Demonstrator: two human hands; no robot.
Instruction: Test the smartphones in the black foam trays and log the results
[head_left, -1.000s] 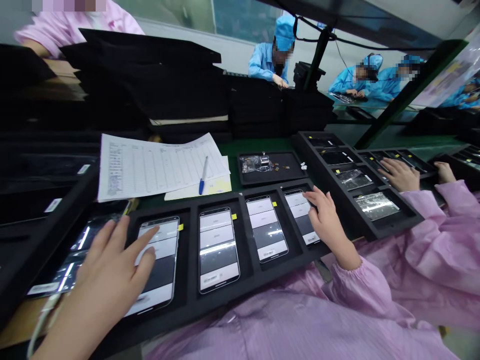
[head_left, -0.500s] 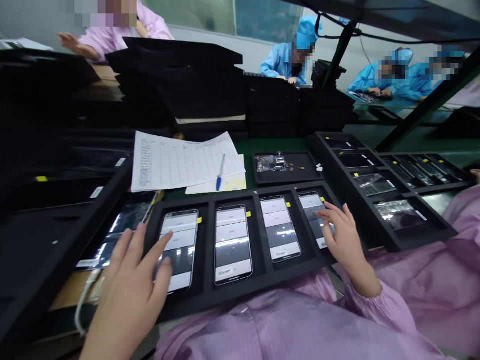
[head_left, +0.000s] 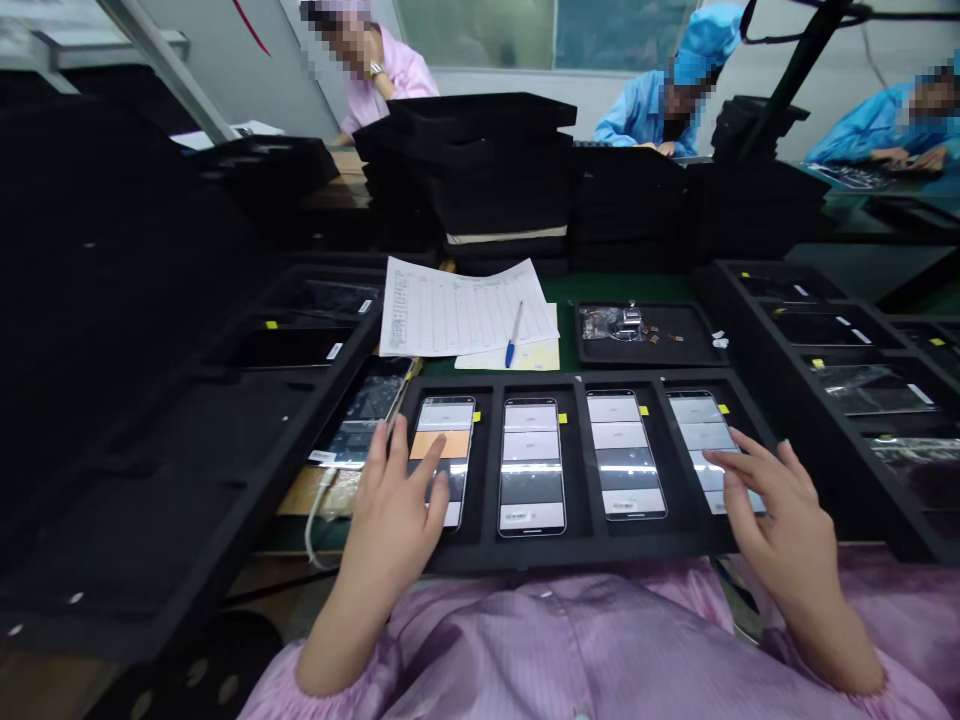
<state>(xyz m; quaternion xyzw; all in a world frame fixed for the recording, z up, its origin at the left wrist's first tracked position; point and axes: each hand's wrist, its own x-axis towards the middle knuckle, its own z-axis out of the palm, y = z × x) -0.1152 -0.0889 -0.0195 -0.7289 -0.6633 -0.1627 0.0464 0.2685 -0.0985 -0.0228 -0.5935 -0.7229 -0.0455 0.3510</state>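
Left grip (head_left: 401, 495) and right grip (head_left: 784, 510), both loosely spread, partly cover an orange-banded phone (head_left: 455, 470) and a pale-banded phone (head_left: 696, 420).

Four phones (head_left: 532, 480) lie in the tray (head_left: 540, 553), papers (head_left: 450, 312) behind it.

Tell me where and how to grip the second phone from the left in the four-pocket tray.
Probably best by its long edges, coming from above: the phone lies flat, screen up, in a pocket of the tray. Start at the right edge, where the gap to the pocket wall looks wider than on the left, below the yellow tab.
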